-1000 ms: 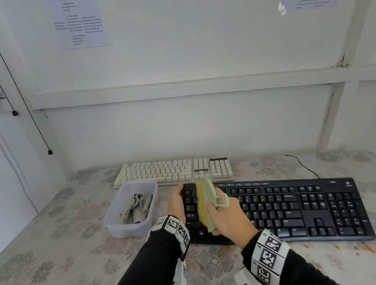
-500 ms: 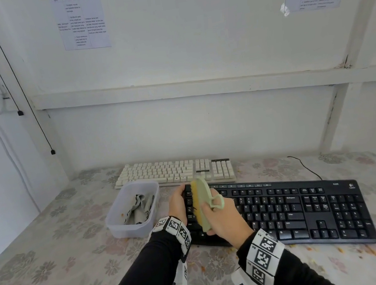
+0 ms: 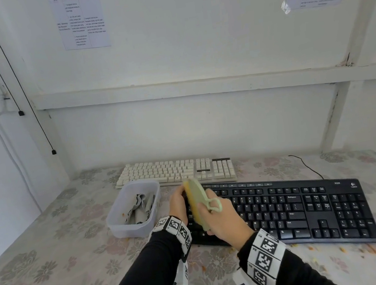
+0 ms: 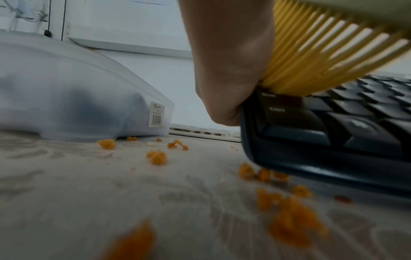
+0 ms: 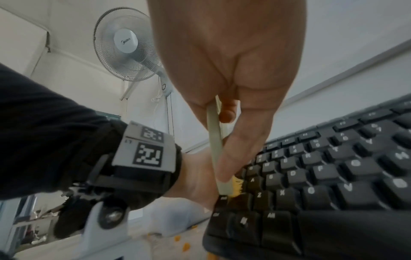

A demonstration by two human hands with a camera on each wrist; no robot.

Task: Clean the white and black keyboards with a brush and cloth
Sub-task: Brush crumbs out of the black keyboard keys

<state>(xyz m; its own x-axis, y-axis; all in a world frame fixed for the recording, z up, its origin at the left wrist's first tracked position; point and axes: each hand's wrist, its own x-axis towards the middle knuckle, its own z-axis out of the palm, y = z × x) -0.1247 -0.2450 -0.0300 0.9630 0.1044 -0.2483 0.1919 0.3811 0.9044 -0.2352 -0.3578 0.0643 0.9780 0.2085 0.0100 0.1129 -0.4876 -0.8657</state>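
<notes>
**Ana:** While the right hand point(image 3: 219, 220) grips the green brush point(image 3: 198, 198) by its back, fingers curled round the body, the yellow bristles point(image 4: 315, 58) sit on the leftmost keys of the black keyboard point(image 3: 312, 209). How do you think that brush will handle?

**Ben:** Light and stiff in the body, I'd say, with springy bristles that bend at the key edges. Holding it across the back, clear of the loop at its tail, looks right to me. The keyboard itself seems light enough to slide, so the left hand point(image 3: 179, 206) clasps its left end, fingers curled over the edge.

**Ana:** And the cloth?

**Ben:** A grey cloth point(image 3: 141, 209) lies crumpled in the clear plastic tub point(image 3: 121, 226), just left of the black keyboard. Soft and limp, I'd guess; a pinch on any fold would do.

**Ana:** Anything in the way?

**Ben:** The tub stands near the black keyboard's left end, so crumbs pushed off that side may land against it. Orange crumbs point(image 4: 157, 156) already lie on the flowered tablecloth point(image 3: 43, 271) left of the black keyboard and along its front edge. The white keyboard point(image 3: 174, 171) lies just behind the black one, close to the wall, untouched by either hand. The black keyboard's cable point(image 3: 306, 164) trails off behind its right half, well clear of the brush.
</notes>
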